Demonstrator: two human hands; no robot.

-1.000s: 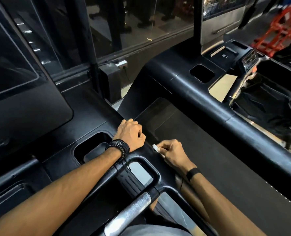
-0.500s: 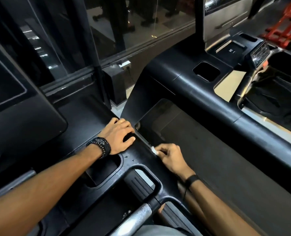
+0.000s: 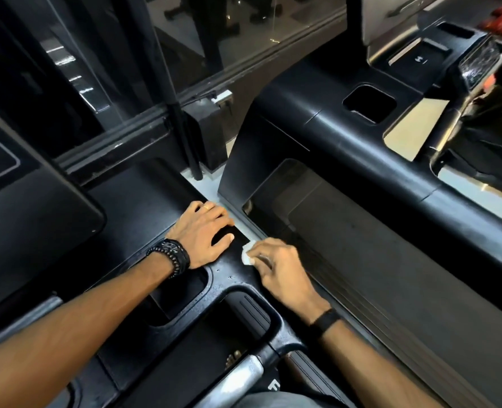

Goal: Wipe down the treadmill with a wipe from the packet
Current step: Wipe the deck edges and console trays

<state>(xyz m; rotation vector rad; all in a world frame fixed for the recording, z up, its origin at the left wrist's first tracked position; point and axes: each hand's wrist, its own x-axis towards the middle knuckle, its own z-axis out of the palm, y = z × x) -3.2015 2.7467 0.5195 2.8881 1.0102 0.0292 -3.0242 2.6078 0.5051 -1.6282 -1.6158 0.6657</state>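
A small white wipe (image 3: 247, 255) is pinched by the right hand (image 3: 276, 269) against the treadmill (image 3: 232, 278); the left hand (image 3: 204, 235) is rested flat, fingers spread. No lettering is legible, possibly through blur.

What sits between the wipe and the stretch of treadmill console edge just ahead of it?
Only the left hand. It rests flat on the black console, thumb tip close beside the wipe that the right hand pinches against the console edge. Nothing else visible lies along that edge.
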